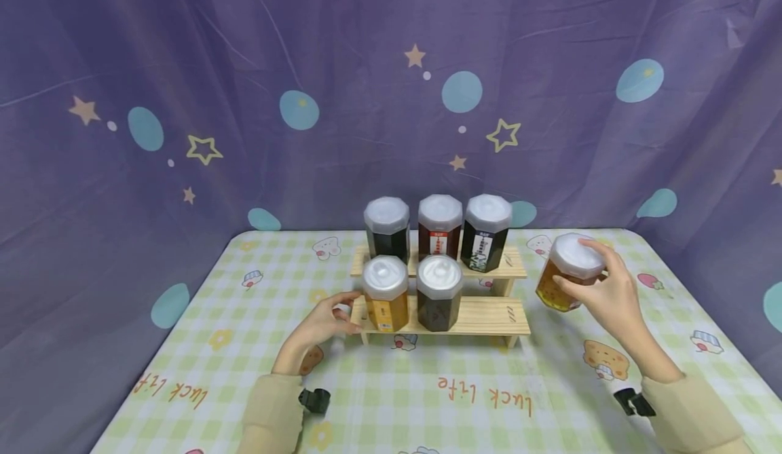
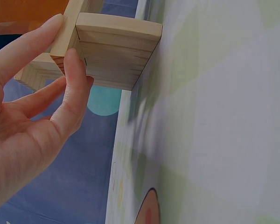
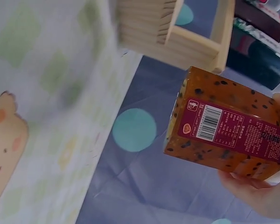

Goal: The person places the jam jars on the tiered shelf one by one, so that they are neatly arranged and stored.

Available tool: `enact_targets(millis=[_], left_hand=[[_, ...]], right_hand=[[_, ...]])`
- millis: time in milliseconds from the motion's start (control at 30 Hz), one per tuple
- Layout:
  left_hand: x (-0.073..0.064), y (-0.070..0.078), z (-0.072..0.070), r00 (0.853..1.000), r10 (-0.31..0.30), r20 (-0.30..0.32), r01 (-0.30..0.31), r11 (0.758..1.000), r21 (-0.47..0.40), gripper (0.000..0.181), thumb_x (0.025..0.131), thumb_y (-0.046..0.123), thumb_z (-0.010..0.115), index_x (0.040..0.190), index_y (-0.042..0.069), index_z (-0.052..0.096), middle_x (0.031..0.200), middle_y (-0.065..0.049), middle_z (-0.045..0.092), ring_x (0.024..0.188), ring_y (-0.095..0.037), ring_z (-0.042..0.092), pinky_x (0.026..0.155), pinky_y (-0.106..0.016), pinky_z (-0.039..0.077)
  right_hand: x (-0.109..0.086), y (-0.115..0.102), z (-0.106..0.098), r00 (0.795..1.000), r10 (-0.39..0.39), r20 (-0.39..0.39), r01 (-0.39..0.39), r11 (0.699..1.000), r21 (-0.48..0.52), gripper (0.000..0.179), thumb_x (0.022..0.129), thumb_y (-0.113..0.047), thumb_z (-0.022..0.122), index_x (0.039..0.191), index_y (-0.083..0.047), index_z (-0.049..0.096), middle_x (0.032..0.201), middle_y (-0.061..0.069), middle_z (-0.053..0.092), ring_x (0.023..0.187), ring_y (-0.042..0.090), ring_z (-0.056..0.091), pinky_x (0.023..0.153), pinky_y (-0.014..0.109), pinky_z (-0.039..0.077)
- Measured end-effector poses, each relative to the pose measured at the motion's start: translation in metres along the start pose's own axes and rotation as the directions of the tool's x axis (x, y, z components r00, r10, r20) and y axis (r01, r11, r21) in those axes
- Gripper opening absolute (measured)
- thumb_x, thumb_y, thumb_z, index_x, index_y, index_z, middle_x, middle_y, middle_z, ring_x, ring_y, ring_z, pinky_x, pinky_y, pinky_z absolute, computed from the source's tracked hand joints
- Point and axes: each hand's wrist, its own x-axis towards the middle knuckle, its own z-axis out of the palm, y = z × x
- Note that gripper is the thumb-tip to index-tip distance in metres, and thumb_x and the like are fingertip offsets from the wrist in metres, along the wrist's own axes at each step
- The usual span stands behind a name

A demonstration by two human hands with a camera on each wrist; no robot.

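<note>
My right hand (image 1: 613,291) grips a jar of orange jam with dark seeds (image 1: 559,281) by its white lid, tilted, to the right of a two-step wooden rack (image 1: 476,315). In the right wrist view this jam jar (image 3: 228,126) shows a dark red label with a barcode. My left hand (image 1: 320,322) holds the left end of the rack's lower step, its fingertips on the board's end (image 2: 60,49). On that step stand an amber jar (image 1: 386,298) and a dark greyish jar (image 1: 438,298); its right part bears no jar.
On the upper step stand a black jar (image 1: 387,227), a dark red jar (image 1: 440,227) and a dark jar with a white label (image 1: 485,233). A checked tablecloth (image 1: 366,400) covers the table. Behind hangs a purple curtain (image 1: 366,47).
</note>
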Motion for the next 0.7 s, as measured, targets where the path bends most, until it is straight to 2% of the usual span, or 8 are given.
enact_targets(millis=[100,133,200,300,367,467,533,700], left_hand=[[-0.001,0.001,0.000,1.000,0.003,0.001,-0.003,1.000,-0.007,0.068,0.070,0.004,0.072,0.130,0.000,0.040,0.112,-0.017,0.044,0.066,-0.015,0.050,0.056,-0.029,0.043],[-0.001,0.002,0.000,1.000,0.004,0.002,-0.004,1.000,-0.009,0.068,0.071,0.004,0.072,0.130,0.000,0.040,0.112,-0.017,0.044,0.066,-0.015,0.050,0.056,-0.029,0.043],[-0.001,0.002,0.000,1.000,0.006,0.006,-0.006,1.000,-0.009,0.068,0.071,0.004,0.072,0.131,-0.001,0.039,0.113,-0.017,0.044,0.066,-0.015,0.050,0.056,-0.030,0.043],[-0.001,0.001,-0.001,1.000,0.003,0.010,-0.003,1.000,-0.005,0.068,0.071,0.005,0.072,0.130,0.000,0.040,0.113,-0.017,0.044,0.067,-0.015,0.051,0.057,-0.030,0.043],[0.000,0.000,-0.001,1.000,0.000,0.009,0.000,1.000,0.000,0.068,0.071,0.006,0.073,0.130,0.000,0.040,0.112,-0.017,0.044,0.067,-0.015,0.051,0.057,-0.030,0.043],[0.000,-0.001,-0.001,1.000,0.002,0.007,-0.002,1.000,0.003,0.067,0.070,0.006,0.073,0.129,0.000,0.041,0.112,-0.017,0.044,0.067,-0.015,0.051,0.057,-0.029,0.043],[0.001,-0.002,-0.001,1.000,0.007,0.005,-0.007,1.000,0.004,0.067,0.070,0.006,0.073,0.129,0.000,0.042,0.111,-0.017,0.045,0.067,-0.015,0.051,0.057,-0.028,0.043],[0.001,-0.001,-0.001,1.000,0.007,0.005,-0.007,1.000,0.001,0.067,0.070,0.006,0.073,0.129,0.000,0.042,0.111,-0.017,0.045,0.067,-0.014,0.052,0.057,-0.027,0.043]], right_hand=[[-0.001,-0.007,0.000,1.000,-0.002,0.003,0.002,1.000,0.006,0.067,0.065,-0.015,0.078,0.125,-0.012,0.048,0.123,0.015,0.044,0.102,0.027,0.046,0.077,0.039,0.041],[-0.002,-0.017,-0.001,1.000,0.005,0.012,-0.005,1.000,-0.029,0.068,0.066,-0.016,0.077,0.126,-0.012,0.047,0.122,0.016,0.044,0.100,0.030,0.046,0.076,0.039,0.041],[-0.002,-0.022,-0.002,1.000,0.007,0.012,-0.007,0.999,-0.043,0.068,0.065,-0.015,0.078,0.125,-0.012,0.047,0.121,0.015,0.045,0.099,0.028,0.046,0.075,0.027,0.041],[-0.004,-0.033,-0.002,1.000,0.019,0.022,-0.017,0.997,-0.081,0.068,0.065,-0.016,0.078,0.125,-0.013,0.047,0.119,0.015,0.046,0.096,0.028,0.046,0.072,0.017,0.037],[-0.005,-0.032,0.000,1.000,0.025,0.012,-0.024,0.999,-0.044,0.067,0.064,-0.015,0.079,0.123,-0.012,0.049,0.118,0.014,0.047,0.097,0.026,0.046,0.074,0.016,0.038],[-0.005,-0.035,0.002,0.999,0.027,0.018,-0.027,1.000,-0.015,0.066,0.063,-0.014,0.079,0.123,-0.012,0.050,0.118,0.016,0.046,0.098,0.026,0.046,0.079,0.031,0.042],[-0.006,-0.039,0.003,1.000,0.020,0.022,-0.019,1.000,-0.010,0.066,0.063,-0.013,0.079,0.122,-0.011,0.050,0.118,0.016,0.046,0.097,0.025,0.046,0.080,0.031,0.043],[-0.007,-0.052,0.005,0.999,-0.023,0.046,0.025,0.999,-0.047,0.067,0.062,-0.010,0.079,0.122,-0.009,0.049,0.117,0.015,0.049,0.094,0.006,0.045,0.074,0.007,0.035]])
